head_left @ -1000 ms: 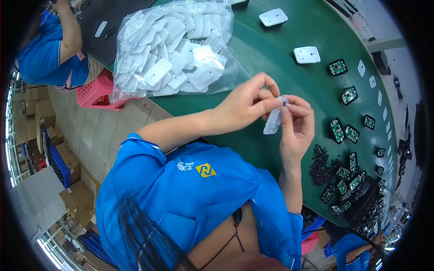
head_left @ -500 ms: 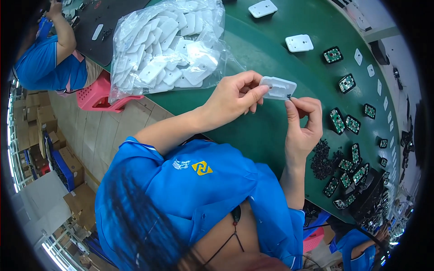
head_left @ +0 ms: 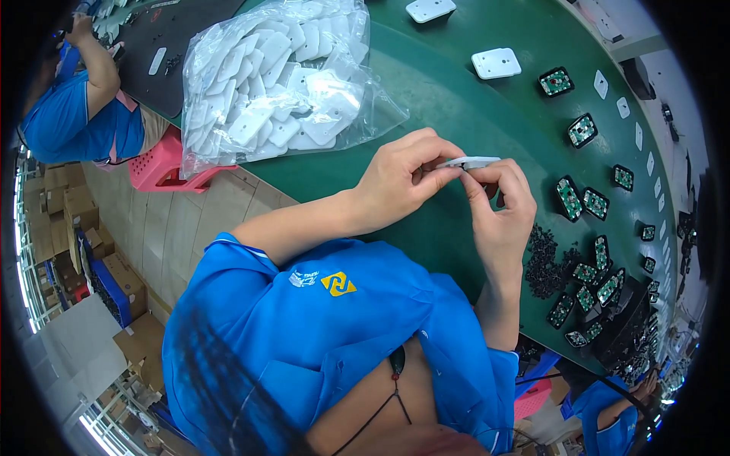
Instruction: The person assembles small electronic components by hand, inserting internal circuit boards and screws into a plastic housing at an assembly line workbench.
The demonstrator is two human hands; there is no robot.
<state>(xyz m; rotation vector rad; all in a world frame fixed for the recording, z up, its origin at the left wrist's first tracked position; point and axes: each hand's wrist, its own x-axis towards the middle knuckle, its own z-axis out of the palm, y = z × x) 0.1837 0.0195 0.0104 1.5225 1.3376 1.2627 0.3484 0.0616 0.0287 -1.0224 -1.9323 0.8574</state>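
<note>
Between my two hands a white plastic cover (head_left: 480, 161) is held up over the green table, turned nearly edge-on. My left hand (head_left: 395, 182) is closed, pinching the cover's left end between thumb and fingers. From the right, my right hand (head_left: 505, 209) is closed on the cover too, its fingers along the far side and its thumb tip at the underside. Whether a small black part sits under that thumb is hidden. Beside my right wrist lies a pile of small black parts (head_left: 544, 262).
A clear bag full of white covers (head_left: 281, 91) lies at the upper left. Single white covers (head_left: 496, 64) and black housings with green circuit boards (head_left: 568, 197) are spread to the right. Other people (head_left: 76, 114) sit at the far left and lower right. A pink stool (head_left: 163, 163) stands left.
The cover has tilted from showing its hollow inner face to nearly edge-on. My right hand has moved slightly left and closer to my left hand; the black part at its fingertips is no longer visible.
</note>
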